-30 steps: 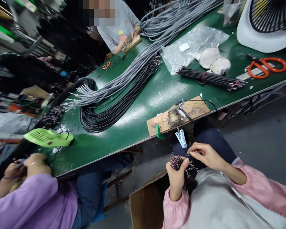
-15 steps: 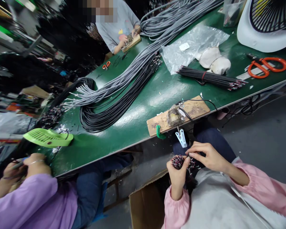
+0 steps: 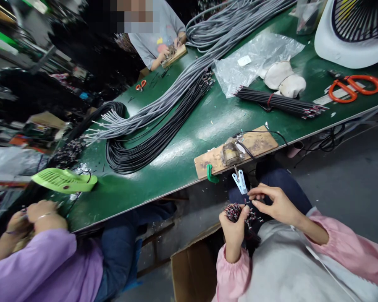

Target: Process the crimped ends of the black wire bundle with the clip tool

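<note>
My left hand is wrapped round a thick bundle of black cables, whose stripped ends show small red, white and dark wires. Its thumb presses on the near side of the bundle. Just to the right, my right hand hovers with thumb and forefinger apart, close to a few wire ends sticking up; nothing held shows between them. A light blue clothes peg hangs above both hands, at the edge of a wooden board. A green clamp grips that board's left end.
On the green table lie grey cables, black cables, a tied cable bundle, a plastic bag and orange-handled scissors. A white fan stands right. Co-workers sit left and opposite. A cardboard box is below.
My right hand has drawn slightly up from the cable bundle, and its thumb and forefinger have parted. My left hand keeps its hold. The co-worker's hands at left have shifted.
</note>
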A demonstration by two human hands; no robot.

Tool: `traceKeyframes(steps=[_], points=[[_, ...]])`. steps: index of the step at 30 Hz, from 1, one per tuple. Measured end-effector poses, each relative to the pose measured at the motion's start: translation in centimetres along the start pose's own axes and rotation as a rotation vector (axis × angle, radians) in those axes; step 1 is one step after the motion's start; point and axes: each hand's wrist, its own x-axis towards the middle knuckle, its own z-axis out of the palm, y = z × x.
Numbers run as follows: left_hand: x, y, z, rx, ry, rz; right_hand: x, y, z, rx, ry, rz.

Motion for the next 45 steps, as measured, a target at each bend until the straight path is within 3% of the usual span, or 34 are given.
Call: traceKeyframes(steps=[6, 15, 27, 31, 37, 45], points=[[-0.1, -0.1, 0.4, -0.049, -0.008, -0.018, 0.2, 0.2, 0.8, 0.184, -0.038, 0.121], [0.0, -0.5, 0.2, -0.060, -0.016, -0.027, -0.1, 0.3, 0.9, 0.098, 0.004, 0.087], [0.0, 0.7, 0.8, -0.036, -0.008, 0.039, -0.4, -0.2, 1.4, -0.065, 0.141, 0.001], [0.0, 0.1, 0.5, -0.024, -0.027, 0.039, -0.4, 0.3, 1.2, -0.025, 0.097, 0.021], [0.2, -0.2, 0.3, -0.002, -0.025, 0.020, 0.3, 1.1, 0.8, 0.240, -0.051, 0.172], [0.1, 0.0, 0.6, -0.010, 0.003, 0.006, 0.2, 1.2, 0.8, 0.034, -0.035, 0.124]])
